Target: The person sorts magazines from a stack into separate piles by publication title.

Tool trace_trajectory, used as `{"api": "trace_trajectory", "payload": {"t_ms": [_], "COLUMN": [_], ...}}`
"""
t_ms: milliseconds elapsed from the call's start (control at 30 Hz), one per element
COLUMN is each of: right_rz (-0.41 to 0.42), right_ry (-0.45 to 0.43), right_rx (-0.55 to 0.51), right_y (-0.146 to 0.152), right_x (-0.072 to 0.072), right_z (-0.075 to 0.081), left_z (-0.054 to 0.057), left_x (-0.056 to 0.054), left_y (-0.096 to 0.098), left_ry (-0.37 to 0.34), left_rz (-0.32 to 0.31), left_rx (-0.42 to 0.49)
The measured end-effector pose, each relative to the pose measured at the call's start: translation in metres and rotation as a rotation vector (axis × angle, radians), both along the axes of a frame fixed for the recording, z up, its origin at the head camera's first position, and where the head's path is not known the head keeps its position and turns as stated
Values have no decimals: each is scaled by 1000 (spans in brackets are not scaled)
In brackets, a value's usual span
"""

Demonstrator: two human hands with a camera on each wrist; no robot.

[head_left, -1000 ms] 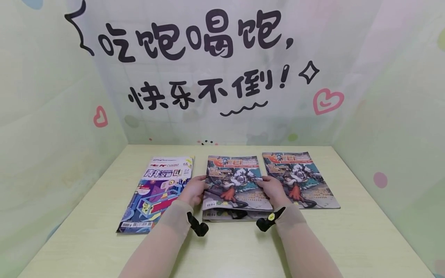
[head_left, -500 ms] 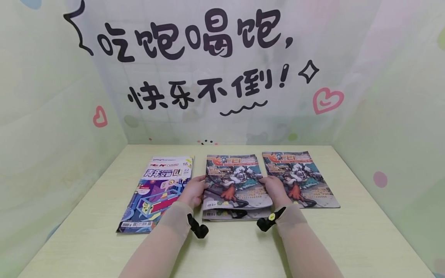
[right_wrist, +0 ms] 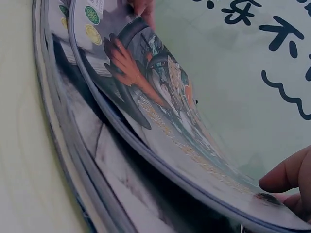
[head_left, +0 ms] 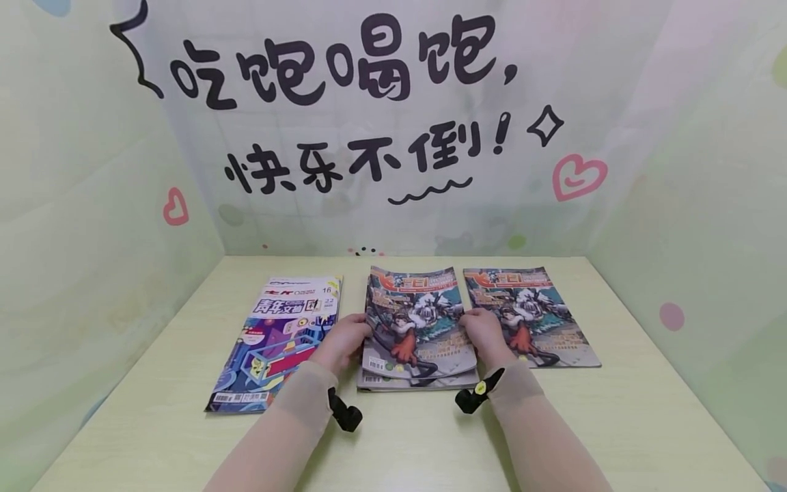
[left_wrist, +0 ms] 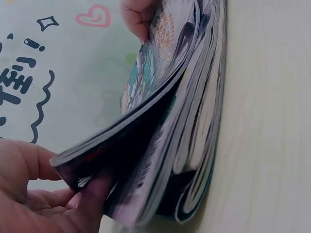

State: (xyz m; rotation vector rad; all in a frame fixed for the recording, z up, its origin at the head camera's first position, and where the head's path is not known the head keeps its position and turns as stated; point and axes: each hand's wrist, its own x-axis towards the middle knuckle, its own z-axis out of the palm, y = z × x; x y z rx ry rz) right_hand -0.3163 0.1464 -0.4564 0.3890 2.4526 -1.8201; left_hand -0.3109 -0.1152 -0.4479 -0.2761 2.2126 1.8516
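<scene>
A magazine (head_left: 418, 321) with an orange-red title and a dark cartoon cover lies bowed over a stack of magazines (head_left: 424, 383) at the table's middle. My left hand (head_left: 343, 339) pinches its left edge, and in the left wrist view that side is lifted off the pile. At the opposite edge my right hand (head_left: 486, 335) grips it, the thumb (right_wrist: 286, 172) on the cover in the right wrist view. Beneath it, several thick layers of the stack (left_wrist: 194, 111) show in the left wrist view. Most of the covers below are hidden.
Right of the stack lies a magazine (head_left: 547, 321) with the same cover, partly behind my right hand. To the left is a purple and white magazine (head_left: 270, 342), slightly turned. The pale wooden table (head_left: 399, 444) meets printed cloth walls (head_left: 399, 225) at the back and sides.
The top magazine has risen and shifted slightly; its front edge now sits a little lower in the head view, its back edge higher. Both hands still hold its sides.
</scene>
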Motion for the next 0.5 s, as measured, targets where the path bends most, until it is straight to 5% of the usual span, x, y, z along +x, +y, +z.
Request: {"api": "trace_trajectory", "payload": {"t_ms": [200, 500], "right_rz": [49, 119], "right_ry": [0, -64], "right_rx": [35, -139], "right_y": [0, 9], "right_x": [3, 4], "right_z": [9, 3], "left_z": [6, 7], "left_x": [6, 10], "left_y": [-4, -9], "left_ry": [-9, -51], "left_rz": [-77, -92], "left_rx": [-40, -20]}}
